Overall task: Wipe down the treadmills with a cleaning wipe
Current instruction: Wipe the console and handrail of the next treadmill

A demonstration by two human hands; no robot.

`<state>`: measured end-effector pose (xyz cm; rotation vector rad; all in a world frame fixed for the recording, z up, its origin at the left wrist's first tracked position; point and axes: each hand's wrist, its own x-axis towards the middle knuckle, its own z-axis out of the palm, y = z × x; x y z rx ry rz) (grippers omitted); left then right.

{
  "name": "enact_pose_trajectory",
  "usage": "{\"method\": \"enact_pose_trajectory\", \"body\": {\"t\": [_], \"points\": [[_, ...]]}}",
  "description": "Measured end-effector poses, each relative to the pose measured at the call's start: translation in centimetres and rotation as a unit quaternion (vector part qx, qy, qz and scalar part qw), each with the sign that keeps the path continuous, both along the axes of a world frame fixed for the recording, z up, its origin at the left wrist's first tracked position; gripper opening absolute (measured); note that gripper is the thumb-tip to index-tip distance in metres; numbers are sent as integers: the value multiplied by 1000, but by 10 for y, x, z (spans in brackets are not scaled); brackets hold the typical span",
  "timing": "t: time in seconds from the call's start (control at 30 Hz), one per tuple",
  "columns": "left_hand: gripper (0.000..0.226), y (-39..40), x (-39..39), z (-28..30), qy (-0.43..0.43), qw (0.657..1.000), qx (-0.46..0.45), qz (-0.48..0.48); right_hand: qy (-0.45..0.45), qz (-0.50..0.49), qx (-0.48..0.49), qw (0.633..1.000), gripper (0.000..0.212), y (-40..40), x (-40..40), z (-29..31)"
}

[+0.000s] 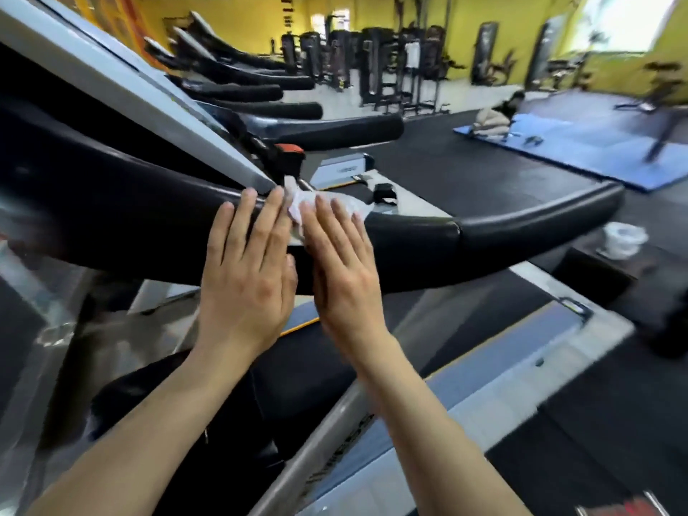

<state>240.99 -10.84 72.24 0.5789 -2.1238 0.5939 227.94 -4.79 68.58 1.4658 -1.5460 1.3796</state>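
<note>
Up close, crumpled white cleaning wipe on the treadmill console edge, pressed under the flat right hand, left hand flat beside it, fingers straight, gripping nothing

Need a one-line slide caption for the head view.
Right hand presses a white wipe on the treadmill's black handrail; left hand rests flat beside it.

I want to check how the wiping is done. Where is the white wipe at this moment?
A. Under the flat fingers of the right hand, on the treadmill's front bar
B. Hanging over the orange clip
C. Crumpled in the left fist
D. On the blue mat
A: the white wipe lies under the straight fingers of the right hand, pressed on the black bar.
</note>
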Motion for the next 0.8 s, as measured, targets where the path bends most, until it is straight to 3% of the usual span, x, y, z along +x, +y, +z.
{"method": "enact_pose_trajectory", "body": {"t": [0.07,0.1,0.2,0.27,0.33,0.4,0.53,0.6,0.7,0.8], "points": [[60,-1,3,1,-7,1000,2,-16,-35,-65,-2,997,47,14,-24,-26],[61,-1,4,1,-8,1000,6,-25,-96,-101,-19,990,50,23,-39,-43],[63,-2,8,2,-12,999,13,-47,-331,-160,-65,927,55,47,-69,-72],[64,-2,10,1,-11,998,14,-61,-372,-175,-67,909,56,44,-64,-68],[66,-2,10,-1,-4,998,9,-62,-322,-152,-66,932,64,34,-48,-49],[68,-3,10,-2,-2,996,14,-84,-215,-115,-32,969,73,24,-23,-25],[69,-1,17,-13,-14,995,19,-94,-54,-64,30,996,56,18,-6,-3],[68,4,19,-22,-23,995,18,-99,-63,-89,26,994,56,27,-26,-13],[69,13,16,-36,-41,994,14,-101,-194,-150,17,969,65,50,-65,-37],[70,21,7,-47,-59,992,26,-113,-213,-144,48,965,67,56,-74,-40]]}}
